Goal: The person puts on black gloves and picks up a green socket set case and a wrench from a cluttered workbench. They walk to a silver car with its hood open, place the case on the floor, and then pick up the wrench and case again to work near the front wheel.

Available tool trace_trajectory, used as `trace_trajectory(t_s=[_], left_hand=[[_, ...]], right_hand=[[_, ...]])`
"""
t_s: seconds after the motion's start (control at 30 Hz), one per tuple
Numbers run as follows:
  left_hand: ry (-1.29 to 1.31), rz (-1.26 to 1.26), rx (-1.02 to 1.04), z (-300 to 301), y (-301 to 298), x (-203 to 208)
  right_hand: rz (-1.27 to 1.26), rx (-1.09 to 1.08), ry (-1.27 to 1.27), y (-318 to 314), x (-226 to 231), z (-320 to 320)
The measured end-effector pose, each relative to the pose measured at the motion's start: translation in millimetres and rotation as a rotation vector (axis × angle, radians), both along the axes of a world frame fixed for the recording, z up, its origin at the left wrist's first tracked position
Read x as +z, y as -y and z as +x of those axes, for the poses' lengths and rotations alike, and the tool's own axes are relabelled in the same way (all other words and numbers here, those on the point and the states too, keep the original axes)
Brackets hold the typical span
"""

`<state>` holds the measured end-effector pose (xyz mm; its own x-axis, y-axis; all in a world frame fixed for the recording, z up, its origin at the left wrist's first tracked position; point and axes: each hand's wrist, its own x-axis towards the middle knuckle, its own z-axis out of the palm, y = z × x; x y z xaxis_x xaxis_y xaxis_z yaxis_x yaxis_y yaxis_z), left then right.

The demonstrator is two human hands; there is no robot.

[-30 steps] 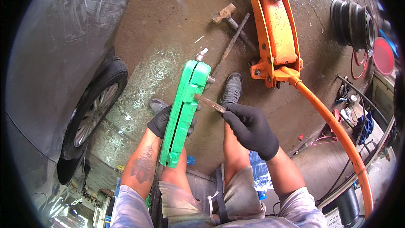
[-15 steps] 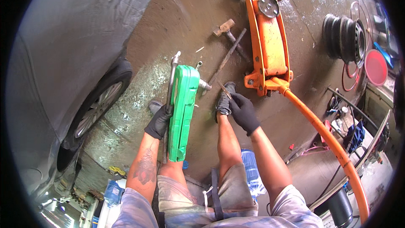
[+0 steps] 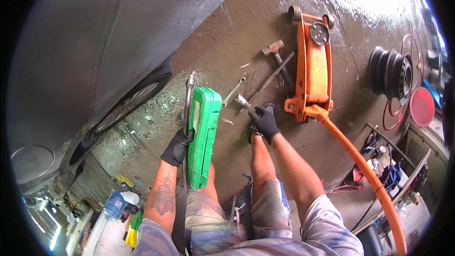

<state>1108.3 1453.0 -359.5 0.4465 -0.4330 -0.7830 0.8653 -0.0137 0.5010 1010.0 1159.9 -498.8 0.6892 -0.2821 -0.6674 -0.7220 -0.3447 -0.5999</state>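
Observation:
My left hand (image 3: pixel 177 147), in a black glove, grips the left edge of a long green plastic tool case (image 3: pixel 204 135) that lies along my left thigh, its far end near the floor. A long metal ratchet handle (image 3: pixel 188 99) lies just left of the case. My right hand (image 3: pixel 264 121), also in a black glove, reaches down over my right knee toward the wet concrete floor, close to a small metal socket (image 3: pixel 242 101) and a wrench (image 3: pixel 234 92). Its fingers are curled; I cannot tell whether they hold anything.
A grey car with a front wheel (image 3: pixel 128 106) fills the left side. An orange floor jack (image 3: pixel 313 61) with a long orange handle (image 3: pixel 365 166) lies on the right. A hammer (image 3: pixel 275 50) and a metal bar (image 3: pixel 275 73) lie beside it. A black wheel rim (image 3: pixel 391 73) sits far right.
The green case has come down from in front of me to rest along my left thigh. My right hand has left the case and reached down toward the floor near my knee.

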Motion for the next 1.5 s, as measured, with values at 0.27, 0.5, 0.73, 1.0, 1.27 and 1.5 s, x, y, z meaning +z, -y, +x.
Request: trace_trajectory(t_s=[0.27, 0.5, 0.73, 1.0, 1.27, 1.5], left_hand=[[0.073, 0.119, 0.179, -33.7, -19.7, 47.7], [0.096, 0.318, 0.488, -94.2, -50.2, 148.3], [0.082, 0.359, 0.822, -148.9, -92.5, 248.9], [0.175, 0.289, 1.157, -187.7, -237.7, 280.9], [0.294, 0.315, 1.500, -227.9, -422.9, 336.5], [0.402, 0.358, 1.848, -246.4, -592.5, 353.8]], right_hand=[[0.524, -0.346, 0.407, -101.1, 233.1, 55.8], [0.415, 0.108, 0.306, -163.6, 323.4, 78.7], [0.236, 0.637, 0.413, -254.4, 389.8, 81.7], [0.449, 0.921, 0.454, -443.6, 439.8, 94.1], [0.784, 1.218, 0.300, -654.4, 484.8, 73.7], [0.875, 1.673, 0.053, -819.7, 508.6, 16.4]])
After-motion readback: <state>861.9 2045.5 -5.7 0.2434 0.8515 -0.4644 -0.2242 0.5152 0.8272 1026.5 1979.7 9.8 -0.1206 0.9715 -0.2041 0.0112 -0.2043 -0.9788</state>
